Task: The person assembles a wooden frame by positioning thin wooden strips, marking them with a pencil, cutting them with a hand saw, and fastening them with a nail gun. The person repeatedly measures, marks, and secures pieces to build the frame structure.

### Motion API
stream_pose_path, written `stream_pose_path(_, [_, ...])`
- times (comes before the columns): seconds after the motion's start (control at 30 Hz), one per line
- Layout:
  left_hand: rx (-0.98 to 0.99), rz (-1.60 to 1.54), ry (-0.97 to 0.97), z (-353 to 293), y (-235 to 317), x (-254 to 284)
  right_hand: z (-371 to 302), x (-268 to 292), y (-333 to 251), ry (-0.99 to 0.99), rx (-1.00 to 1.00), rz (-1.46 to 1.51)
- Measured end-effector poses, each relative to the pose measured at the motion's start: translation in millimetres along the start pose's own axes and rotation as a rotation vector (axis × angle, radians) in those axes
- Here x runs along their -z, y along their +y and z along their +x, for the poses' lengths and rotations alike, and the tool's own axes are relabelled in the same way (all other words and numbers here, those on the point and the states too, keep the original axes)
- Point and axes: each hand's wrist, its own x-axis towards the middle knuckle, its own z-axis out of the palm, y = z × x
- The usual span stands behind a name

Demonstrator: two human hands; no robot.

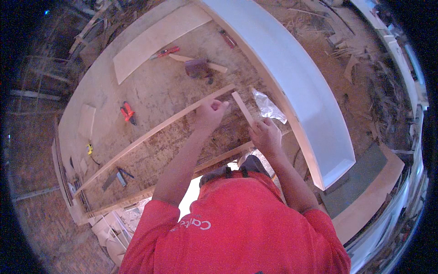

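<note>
My left hand (211,113) is closed, fingertips curled together, against the near side of a long thin wooden strip (137,142). Whatever those fingers pinch is hidden. That strip runs slantwise across the worktable (159,98), from its near left corner to the middle. In my right hand (266,134) is a short wooden strip (242,108), gripped at its near end. Its far end meets or nearly meets the long strip's right end; I cannot tell if they touch. Crumpled clear plastic (269,107) lies beside my right hand.
A long white panel box (315,96) with wooden edges bounds the right side. Red-handled pliers (127,111), a red-handled tool (166,52), a dark brown roll (196,68), a yellow tape measure (89,149) and a try square (115,179) lie about. A flat board (157,41) rests at the back.
</note>
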Motion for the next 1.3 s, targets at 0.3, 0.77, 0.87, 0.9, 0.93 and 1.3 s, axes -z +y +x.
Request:
stream_pose_path(0.3, [0.29,-0.575,-0.217,14.9,-1.1,-65.7,10.7,-37.5,7.5,-0.028,-0.101,-0.05])
stream_pose_path(0.77, [0.238,-0.462,-0.166,18.1,13.8,-73.8,15.9,-30.8,2.9,-0.005,-0.145,0.037])
stream_pose_path(0.87, [0.161,-0.326,-0.194,15.6,-4.5,-87.5,14.4,-37.0,7.6,-0.037,-0.154,0.071])
stream_pose_path(0.9, [0.198,-0.363,-0.189,12.9,-0.1,-89.9,12.0,-37.5,11.9,-0.049,-0.159,0.081])
stream_pose_path(0.93, [0.238,-0.399,-0.177,9.5,9.1,-88.0,7.1,-35.8,16.4,-0.048,-0.172,0.137])
stream_pose_path(1.3, [0.234,-0.47,-0.219,14.8,1.7,-87.8,-51.5,-0.1,43.9,-0.098,-0.41,0.609])
